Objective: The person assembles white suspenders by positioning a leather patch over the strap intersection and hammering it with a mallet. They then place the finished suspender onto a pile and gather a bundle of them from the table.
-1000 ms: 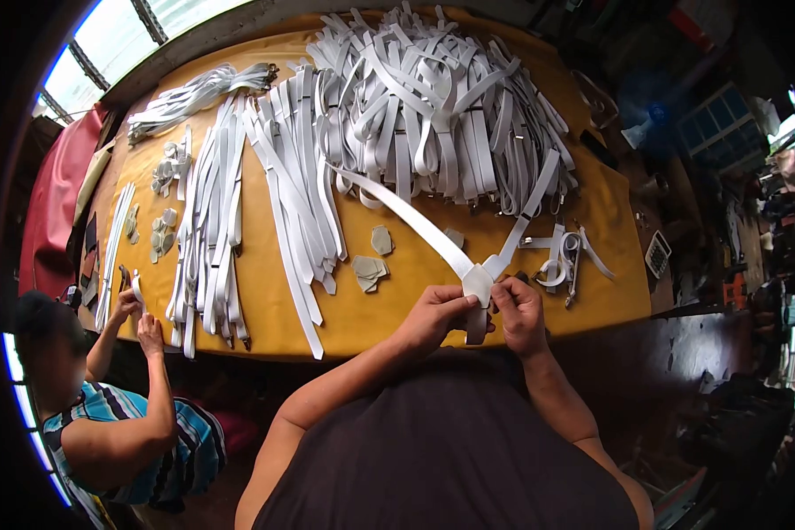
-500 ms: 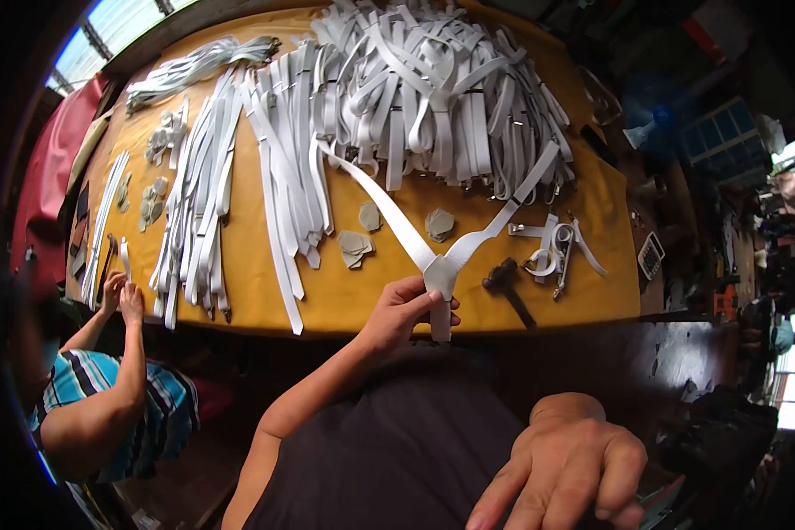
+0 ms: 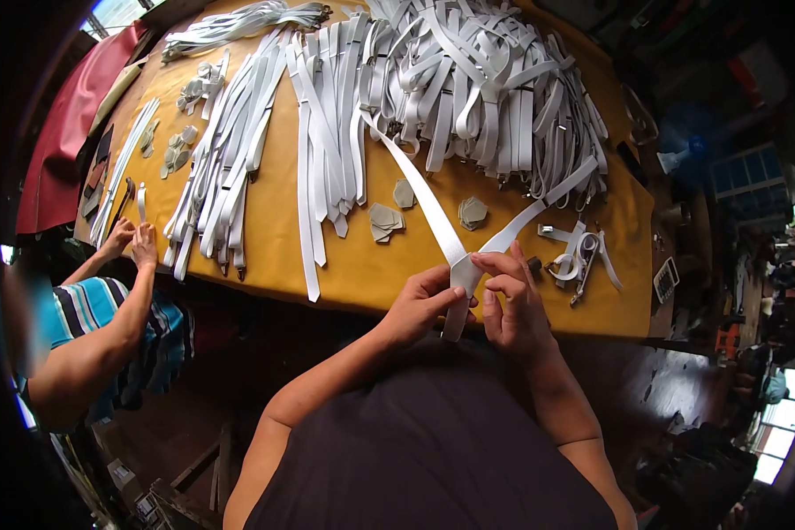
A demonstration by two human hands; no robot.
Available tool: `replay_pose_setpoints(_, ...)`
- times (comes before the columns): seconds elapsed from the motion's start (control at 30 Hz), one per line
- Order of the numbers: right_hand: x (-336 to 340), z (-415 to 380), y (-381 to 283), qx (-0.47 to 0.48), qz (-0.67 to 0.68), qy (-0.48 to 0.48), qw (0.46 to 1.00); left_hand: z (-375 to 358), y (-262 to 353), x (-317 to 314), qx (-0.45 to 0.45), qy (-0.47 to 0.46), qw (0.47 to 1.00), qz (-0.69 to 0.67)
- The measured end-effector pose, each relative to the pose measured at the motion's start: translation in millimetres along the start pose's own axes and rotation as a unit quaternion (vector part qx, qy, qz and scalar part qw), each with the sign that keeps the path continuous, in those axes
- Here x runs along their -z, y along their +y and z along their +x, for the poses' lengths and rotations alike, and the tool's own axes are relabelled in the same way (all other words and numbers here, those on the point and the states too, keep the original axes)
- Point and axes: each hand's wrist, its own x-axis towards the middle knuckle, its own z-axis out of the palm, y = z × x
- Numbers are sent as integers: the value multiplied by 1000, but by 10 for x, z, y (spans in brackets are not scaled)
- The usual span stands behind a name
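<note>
My left hand (image 3: pixel 420 305) and my right hand (image 3: pixel 511 300) both pinch the joint of a white Y-shaped strap (image 3: pixel 458 269) at the near edge of the yellow table (image 3: pixel 265 265). Its two arms run up and away, one to the left toward the strap rows, one to the right into the big heap of white straps (image 3: pixel 486 79). A short tail hangs down between my hands. Grey hexagonal patches (image 3: pixel 385 221) lie just beyond my left hand, and another small stack of patches (image 3: pixel 473 212) lies beside the strap.
Rows of flat white straps (image 3: pixel 230 159) cover the table's left half. Metal clips and strap ends (image 3: pixel 579 252) lie right of my hands. A person in a striped shirt (image 3: pixel 97 327) works at the left edge, hands (image 3: pixel 132 238) on the table. A cluttered workshop lies to the right.
My right hand, which had dropped low to my right, has come back up and taken the strap joint again. The view has shifted left and down over the table.
</note>
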Motion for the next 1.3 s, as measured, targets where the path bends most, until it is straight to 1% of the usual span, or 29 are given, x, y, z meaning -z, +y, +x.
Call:
replay_pose_setpoints(0.07,-21,3,12,-6,-31,-11,999,-2,1,38,13,-1,1000,2)
replay_pose_setpoints(0.2,-4,-26,21,1,-33,-23,999,-10,0,67,43,-2,999,-4)
replay_pose_setpoints(0.4,-9,30,78,6,-56,-4,998,43,-17,76,35,-13,999,-1)
replay_pose_setpoints(0.5,14,-25,106,20,-68,-16,997,67,-47,56,23,-8,1000,-17)
replay_pose_setpoints(0.57,38,-104,121,40,-73,-47,995,67,-26,47,29,-5,999,-21)
replay_pose_setpoints(0.67,79,-104,164,57,-94,-66,992,86,-13,67,39,-15,999,-17)
replay_pose_setpoints(0.73,88,-49,184,59,-94,-70,991,93,-23,64,43,-26,999,-9)
replay_pose_setpoints(0.83,98,-35,180,68,-92,-79,990,106,-25,66,30,-17,999,-6)
replay_pose_setpoints(0.9,111,-72,181,76,-89,-85,990,99,-28,88,48,-21,998,-29)
replay_pose_setpoints(0.97,133,-167,193,72,-95,-108,987,98,-36,100,44,-22,998,-36)
replay_pose_setpoints(1.03,146,-75,171,75,-106,-105,986,121,-46,105,44,-28,998,-44)
replay_pose_setpoints(1.13,99,30,119,72,-123,-99,985,145,-44,101,41,-53,998,-17)
replay_pose_setpoints(1.2,72,19,110,70,-129,-95,985,149,2,97,39,-34,998,-39)
replay_pose_setpoints(1.3,94,-170,65,59,-121,-105,985,183,-51,216,42,-42,996,-68)
